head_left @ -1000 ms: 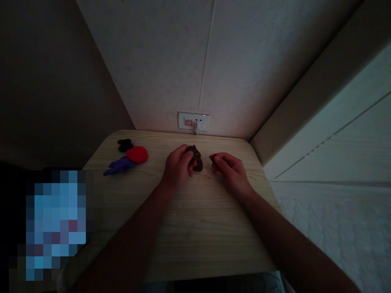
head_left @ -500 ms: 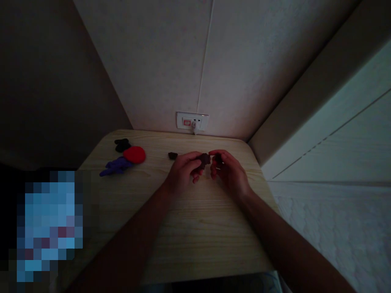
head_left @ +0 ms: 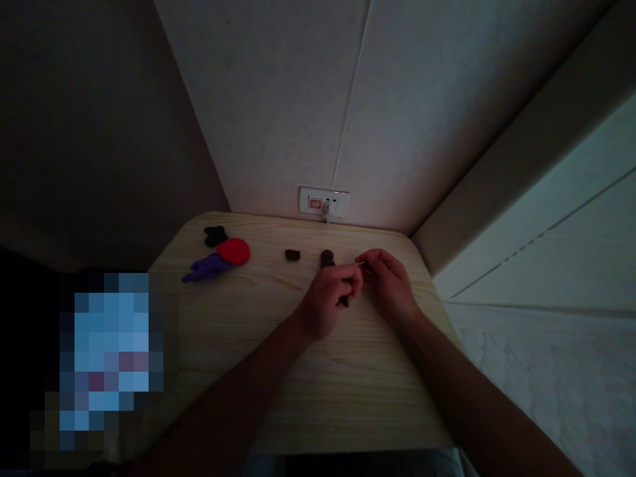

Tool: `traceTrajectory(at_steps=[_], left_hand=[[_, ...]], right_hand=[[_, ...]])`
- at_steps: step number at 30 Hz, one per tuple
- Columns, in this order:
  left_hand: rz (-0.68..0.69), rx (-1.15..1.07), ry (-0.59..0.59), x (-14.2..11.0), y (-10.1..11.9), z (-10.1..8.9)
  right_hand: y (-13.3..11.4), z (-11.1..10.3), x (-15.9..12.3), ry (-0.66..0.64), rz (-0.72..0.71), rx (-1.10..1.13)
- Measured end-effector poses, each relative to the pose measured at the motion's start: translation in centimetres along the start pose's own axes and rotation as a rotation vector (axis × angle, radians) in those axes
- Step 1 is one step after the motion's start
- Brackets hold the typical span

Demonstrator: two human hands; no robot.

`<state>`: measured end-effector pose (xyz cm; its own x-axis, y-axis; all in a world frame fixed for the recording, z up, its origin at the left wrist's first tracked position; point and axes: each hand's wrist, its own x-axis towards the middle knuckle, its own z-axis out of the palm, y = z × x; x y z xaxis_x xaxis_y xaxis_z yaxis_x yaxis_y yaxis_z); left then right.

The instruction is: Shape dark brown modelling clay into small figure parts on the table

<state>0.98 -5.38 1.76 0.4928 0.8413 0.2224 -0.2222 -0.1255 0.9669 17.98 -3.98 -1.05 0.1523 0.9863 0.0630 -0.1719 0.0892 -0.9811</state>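
My left hand is curled over a dark brown lump of modelling clay, which pokes out under the fingers. Just beyond it a brown clay piece with a rounded top shows, its lower part hidden by the hand. To the right, my right hand is closed, thumb and fingertips together. A thin pale sliver shows at those fingertips, too small to name. A small dark brown clay bit lies on the wooden tabletop, left of the hands.
At the table's back left sit a red clay disc, a purple clay piece and a black piece. A wall socket with a plug is behind the table. A blurred-out blue patch is at lower left.
My left hand has turned over and curled, moving right and nearer me. The brown piece with the rounded top now shows beyond it. My right hand's fingers have closed together. The view has shifted slightly.
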Motion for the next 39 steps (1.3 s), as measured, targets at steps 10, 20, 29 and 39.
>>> traceTrajectory(at_steps=[10, 20, 29, 39], left_hand=[[-0.137, 0.958, 0.627, 0.4, 0.2, -9.3], [-0.053, 0.843, 0.411, 1.0, 0.8, -7.2], [0.137, 0.667, 0.168, 1.1, 2.1, -2.9], [0.058, 0.527, 0.144, 1.2, 1.5, -3.3]], right_hand=[[0.3, -0.2, 0.4, -0.024, -0.008, -0.102], [0.0, 0.1, 0.1, -0.053, -0.050, -0.187], [-2.0, 1.1, -1.9, -0.154, -0.216, -0.268], [-2.3, 0.9, -1.9, -0.148, -0.181, -0.229]])
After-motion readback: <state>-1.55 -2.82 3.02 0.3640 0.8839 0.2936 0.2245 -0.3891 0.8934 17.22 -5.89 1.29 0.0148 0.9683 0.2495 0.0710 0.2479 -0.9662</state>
